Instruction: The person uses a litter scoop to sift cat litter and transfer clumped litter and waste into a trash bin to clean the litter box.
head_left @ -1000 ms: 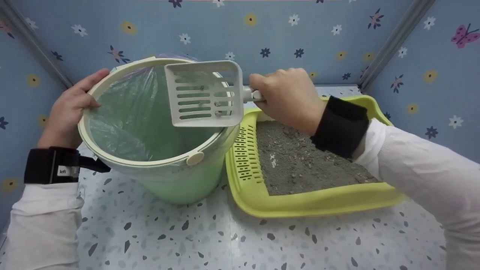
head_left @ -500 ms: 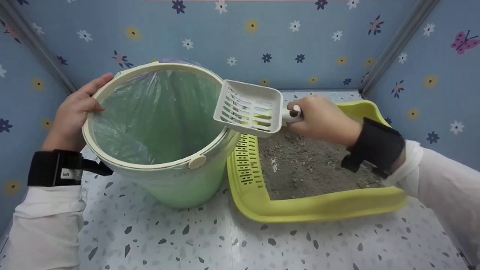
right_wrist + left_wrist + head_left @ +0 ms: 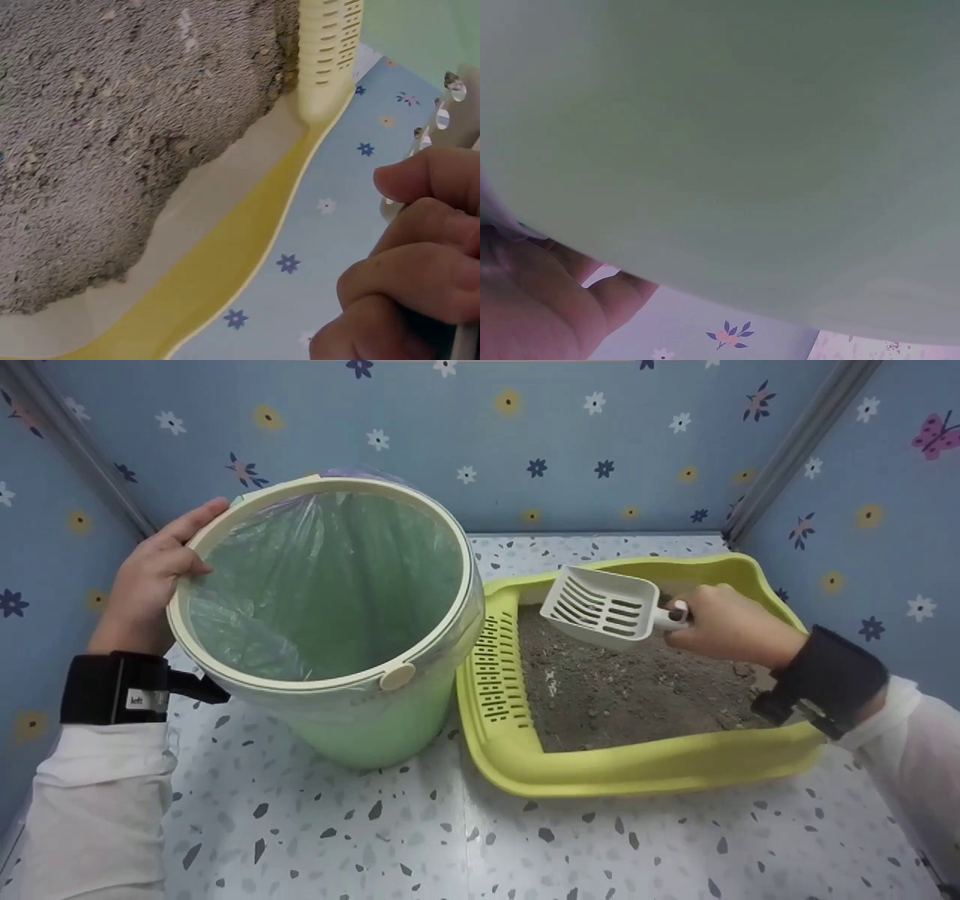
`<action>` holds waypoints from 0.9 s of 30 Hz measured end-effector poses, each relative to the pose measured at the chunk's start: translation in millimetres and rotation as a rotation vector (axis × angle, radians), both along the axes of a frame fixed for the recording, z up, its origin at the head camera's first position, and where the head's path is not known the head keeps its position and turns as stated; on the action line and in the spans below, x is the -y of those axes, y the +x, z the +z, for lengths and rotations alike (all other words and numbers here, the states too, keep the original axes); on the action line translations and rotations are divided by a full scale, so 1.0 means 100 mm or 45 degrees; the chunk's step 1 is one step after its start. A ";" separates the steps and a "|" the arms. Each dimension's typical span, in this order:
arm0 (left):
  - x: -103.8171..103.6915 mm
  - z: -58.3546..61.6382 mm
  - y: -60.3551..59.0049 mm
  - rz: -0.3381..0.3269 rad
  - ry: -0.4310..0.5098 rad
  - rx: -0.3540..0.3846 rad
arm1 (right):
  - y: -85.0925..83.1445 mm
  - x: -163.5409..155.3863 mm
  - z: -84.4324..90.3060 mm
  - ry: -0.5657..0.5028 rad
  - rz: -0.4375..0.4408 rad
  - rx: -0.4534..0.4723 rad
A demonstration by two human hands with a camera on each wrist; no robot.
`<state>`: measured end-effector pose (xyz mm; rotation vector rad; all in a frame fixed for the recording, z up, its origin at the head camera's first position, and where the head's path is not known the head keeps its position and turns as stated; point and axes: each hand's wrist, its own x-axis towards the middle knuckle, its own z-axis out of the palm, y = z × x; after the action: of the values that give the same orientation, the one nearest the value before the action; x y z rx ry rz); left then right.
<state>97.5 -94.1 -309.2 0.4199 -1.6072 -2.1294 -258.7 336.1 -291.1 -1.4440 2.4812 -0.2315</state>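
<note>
My left hand (image 3: pixel 154 581) grips the rim of a green bucket (image 3: pixel 375 727) with a cream rim, its thumb over the edge. The bucket leans a little and has a clear plastic bag (image 3: pixel 262 607) lining it. In the left wrist view the bucket wall fills most of the picture. My right hand (image 3: pixel 727 622) holds a white slotted litter scoop (image 3: pixel 600 607) by its handle, above a yellow litter box (image 3: pixel 615 772). Grey litter (image 3: pixel 637 690) covers the box floor, with a small white patch near its left side. Curled fingers (image 3: pixel 405 277) show in the right wrist view.
Bucket and litter box stand side by side on a speckled floor (image 3: pixel 360 840). A blue flowered panel (image 3: pixel 420 427) rises behind them, with more panels at left and right. A perforated strip (image 3: pixel 491 675) runs along the box's left side.
My right hand has carried the litter scoop right, from over the bucket's mouth to above the litter box, tilting it on the way. The left hand keeps its grip on the rim.
</note>
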 end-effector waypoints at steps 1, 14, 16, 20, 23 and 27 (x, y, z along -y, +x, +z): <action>0.00 0.00 0.00 0.001 -0.008 0.000 | -0.05 -0.05 -0.02 0.006 -0.001 -0.014; 0.01 0.01 -0.03 0.017 -0.016 0.026 | -0.57 -0.57 -0.29 0.493 -0.060 -0.040; 0.01 0.02 -0.04 0.018 -0.032 0.039 | -0.61 -0.63 -0.30 0.541 -0.057 -0.052; 0.00 0.01 -0.05 0.028 -0.056 0.062 | -0.65 -0.73 -0.24 0.628 -0.095 -0.026; 0.00 0.01 -0.05 0.027 -0.052 0.058 | -0.63 -0.79 -0.16 0.662 -0.200 0.077; 0.00 0.00 -0.05 0.012 -0.015 0.019 | -0.58 -0.82 -0.04 0.639 -0.338 0.250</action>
<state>92.4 -94.4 -309.0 0.4397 -1.6224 -2.1139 -316.2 418.1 -294.8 -0.8502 2.3342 0.1832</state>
